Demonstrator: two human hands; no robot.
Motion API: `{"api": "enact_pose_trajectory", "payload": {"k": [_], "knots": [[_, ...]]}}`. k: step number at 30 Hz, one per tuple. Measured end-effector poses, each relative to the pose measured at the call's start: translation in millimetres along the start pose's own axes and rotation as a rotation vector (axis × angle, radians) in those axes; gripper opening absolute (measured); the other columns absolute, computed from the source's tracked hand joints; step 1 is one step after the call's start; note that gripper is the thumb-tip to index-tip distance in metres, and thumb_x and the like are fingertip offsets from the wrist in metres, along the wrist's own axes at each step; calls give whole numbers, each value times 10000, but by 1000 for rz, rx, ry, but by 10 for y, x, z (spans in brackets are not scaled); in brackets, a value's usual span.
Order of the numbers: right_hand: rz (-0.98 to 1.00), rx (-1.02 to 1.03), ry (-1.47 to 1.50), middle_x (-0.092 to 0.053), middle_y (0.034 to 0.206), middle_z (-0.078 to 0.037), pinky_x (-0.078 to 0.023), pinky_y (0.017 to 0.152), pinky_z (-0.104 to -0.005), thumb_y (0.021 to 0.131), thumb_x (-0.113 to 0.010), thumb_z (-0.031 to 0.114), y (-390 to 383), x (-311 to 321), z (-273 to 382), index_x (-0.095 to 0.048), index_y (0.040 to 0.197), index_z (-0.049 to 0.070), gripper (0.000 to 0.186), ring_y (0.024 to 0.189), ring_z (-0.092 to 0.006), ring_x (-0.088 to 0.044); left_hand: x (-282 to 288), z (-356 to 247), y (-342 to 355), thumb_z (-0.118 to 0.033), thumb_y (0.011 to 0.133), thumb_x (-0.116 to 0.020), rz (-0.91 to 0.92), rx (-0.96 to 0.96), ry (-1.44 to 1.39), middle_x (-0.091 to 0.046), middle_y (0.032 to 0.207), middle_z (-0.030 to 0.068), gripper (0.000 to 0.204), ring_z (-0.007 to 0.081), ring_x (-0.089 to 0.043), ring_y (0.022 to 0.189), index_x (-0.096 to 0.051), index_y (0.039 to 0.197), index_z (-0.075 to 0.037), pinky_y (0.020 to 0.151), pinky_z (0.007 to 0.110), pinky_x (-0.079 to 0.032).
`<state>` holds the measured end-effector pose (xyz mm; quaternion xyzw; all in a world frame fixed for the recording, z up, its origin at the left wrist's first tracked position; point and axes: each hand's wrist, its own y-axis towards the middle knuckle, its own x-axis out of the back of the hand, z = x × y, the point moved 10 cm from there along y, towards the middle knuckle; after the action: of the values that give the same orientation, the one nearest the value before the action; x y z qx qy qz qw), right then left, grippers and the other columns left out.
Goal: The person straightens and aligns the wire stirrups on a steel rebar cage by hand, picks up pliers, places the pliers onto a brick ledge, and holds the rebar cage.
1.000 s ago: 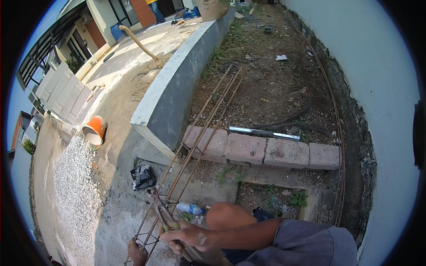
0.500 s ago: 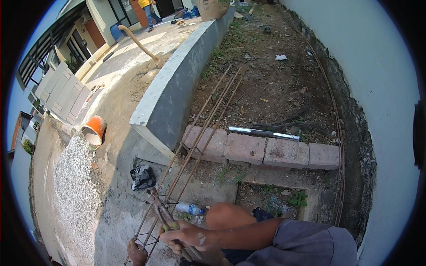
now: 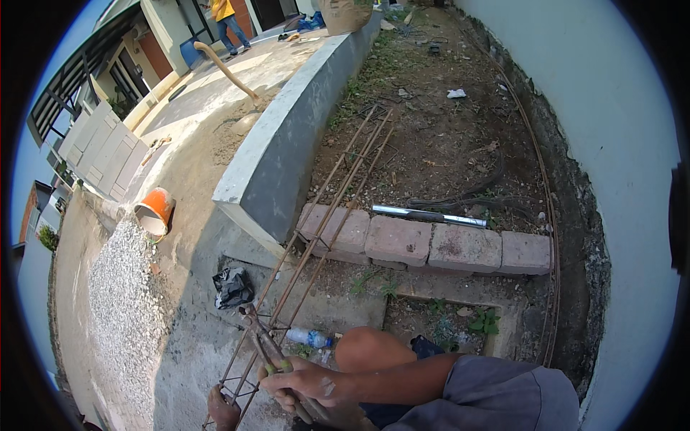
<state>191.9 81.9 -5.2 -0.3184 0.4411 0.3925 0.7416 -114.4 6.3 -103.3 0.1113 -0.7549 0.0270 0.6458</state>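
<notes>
Rebar cage (image 3: 310, 248) is laid across the left end of the block row (image 3: 397, 239). Nearer than the row, long-handled pincers (image 3: 264, 345) are gripped in the right hand (image 3: 310, 381); the cage's near end is held by the left hand (image 3: 223, 411), its fingers curled. Both grips are unchanged; only a distant person in yellow (image 3: 227, 27), beyond the row, has shifted leftward, so the handwork seems unaffected. Left of the row, an orange bucket (image 3: 164, 202) is tipped over, its contents indistinct.
</notes>
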Motion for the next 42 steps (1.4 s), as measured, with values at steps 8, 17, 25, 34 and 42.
{"api": "enact_pose_trajectory", "payload": {"k": [8, 17, 25, 34, 42], "knots": [[23, -8, 3, -475, 699, -4, -466, 508, -267, 942, -614, 176, -13, -54, 20, -492, 1036, 40, 205, 553, -87, -507, -63, 92, -2, 43, 770, -502, -21, -49, 10, -558, 872, 198, 331, 385, -565, 789, -537, 1098, 18, 695, 464, -446], [35, -8, 14, -469, 701, 3, -454, 520, -265, 946, -612, 178, -12, -50, 26, -495, 1039, 51, 196, 560, -94, -512, 39, -59, 4, 27, 763, -519, -50, -79, 23, -565, 873, 196, 332, 393, -569, 800, -535, 1094, 13, 720, 489, -445], [18, -21, 22, -467, 702, 0, -448, 526, -277, 943, -622, 169, -14, -33, 27, -487, 1059, 49, 215, 565, -96, -505, -36, 54, 10, 24, 766, -523, -14, -39, 37, -561, 856, 198, 327, 386, -569, 790, -533, 1093, 18, 710, 478, -443], [15, -13, 17, -456, 695, 1, -449, 522, -281, 940, -619, 158, -8, -41, 33, -486, 1047, 43, 205, 557, -96, -499, -44, 73, -3, 24, 775, -524, -6, -32, 37, -586, 905, 199, 353, 385, -581, 828, -537, 1128, 18, 729, 472, -455], [24, -14, 29, -464, 697, 1, -454, 530, -285, 941, -608, 155, -8, -51, 30, -490, 1037, 43, 189, 551, -91, -492, -30, 52, 0, 24, 784, -521, -26, -52, 38, -600, 918, 201, 347, 388, -589, 838, -541, 1131, 13, 740, 477, -461]]}}
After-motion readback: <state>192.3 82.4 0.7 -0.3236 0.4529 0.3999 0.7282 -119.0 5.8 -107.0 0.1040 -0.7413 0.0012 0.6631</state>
